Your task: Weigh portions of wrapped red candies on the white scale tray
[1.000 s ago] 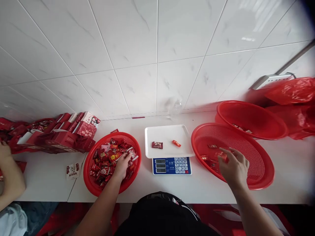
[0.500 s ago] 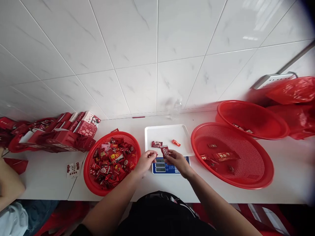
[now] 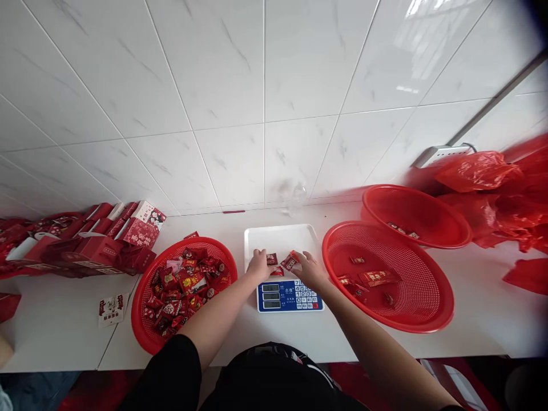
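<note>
My left hand (image 3: pixel 258 266) is over the left part of the scale's white tray (image 3: pixel 278 232), fingers closed at the end of a dark red wrapped candy (image 3: pixel 272 259). My right hand (image 3: pixel 310 269) pinches another red wrapped candy (image 3: pixel 290 261) by its right end, just above the tray. Between the hands, a smaller red packet (image 3: pixel 278 272) shows near the tray's front edge. In front of me, the digital scale (image 3: pixel 291 295) shows its blue panel, with displays and keys uncovered.
Left of the scale stands a red basket (image 3: pixel 139 319) heaped with wrapped candies. On the right, a large red basket (image 3: pixel 428 285) holds a few packets, with another red basket (image 3: pixel 462 228) behind. Red gift boxes (image 3: pixel 103 245) line the left wall side; a printed card (image 3: pixel 112 310) lies nearer.
Both hands have come down onto the tray area, and the candies in it have been brought closer together. My view has shifted, uncovering the scale's keys.
</note>
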Motion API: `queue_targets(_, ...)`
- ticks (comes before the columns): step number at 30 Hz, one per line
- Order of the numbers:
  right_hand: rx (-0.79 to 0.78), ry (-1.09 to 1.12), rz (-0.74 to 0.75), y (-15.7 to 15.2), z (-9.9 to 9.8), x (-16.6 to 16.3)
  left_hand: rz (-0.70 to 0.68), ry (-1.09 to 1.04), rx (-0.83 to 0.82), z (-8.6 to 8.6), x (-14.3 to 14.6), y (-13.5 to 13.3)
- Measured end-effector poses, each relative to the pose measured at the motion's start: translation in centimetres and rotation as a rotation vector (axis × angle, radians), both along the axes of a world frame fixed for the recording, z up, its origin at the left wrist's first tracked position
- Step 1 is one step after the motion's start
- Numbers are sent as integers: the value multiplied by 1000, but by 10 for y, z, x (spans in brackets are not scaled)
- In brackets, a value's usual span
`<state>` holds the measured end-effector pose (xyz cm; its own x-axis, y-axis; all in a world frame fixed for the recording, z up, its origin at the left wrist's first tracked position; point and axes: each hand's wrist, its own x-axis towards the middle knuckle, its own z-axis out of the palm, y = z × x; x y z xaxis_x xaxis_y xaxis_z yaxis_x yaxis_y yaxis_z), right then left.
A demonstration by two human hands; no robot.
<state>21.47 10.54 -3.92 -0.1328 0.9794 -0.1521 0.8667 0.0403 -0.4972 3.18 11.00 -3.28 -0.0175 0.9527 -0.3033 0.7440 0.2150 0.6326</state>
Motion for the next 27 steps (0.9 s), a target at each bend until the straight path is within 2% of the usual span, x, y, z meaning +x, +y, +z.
queue_targets(5, 23, 23, 26, 15, -2, -12, -45, -91, 53, -8, 19, 15)
queue_targets(9, 27, 19, 22, 22, 3, -11, -85, -151, 165, -3, 17, 16)
queue_targets(12, 65, 69, 40, 13, 4, 1, -74, -148, 294, 5, -11, 6)
queue_targets(15, 76, 232, 35, -11, 1, 19, 70, 37, 387, 6, -61, -10)
queue_targets(18, 11, 334, -37, -41, -3, 38, 227, 214, 273, -3, -117, -31)
queue_targets(21, -103, 372, -89, -66, -2, 48, 221, 265, 124, -20, -153, -50)
queue_targets(24, -143, 388, -95, -77, 4, 43, 143, 292, 19, -33, -161, -62)
queue_targets(27, -148, 402, -61, -76, 13, 31, 113, 321, -53, -41, -151, -62)
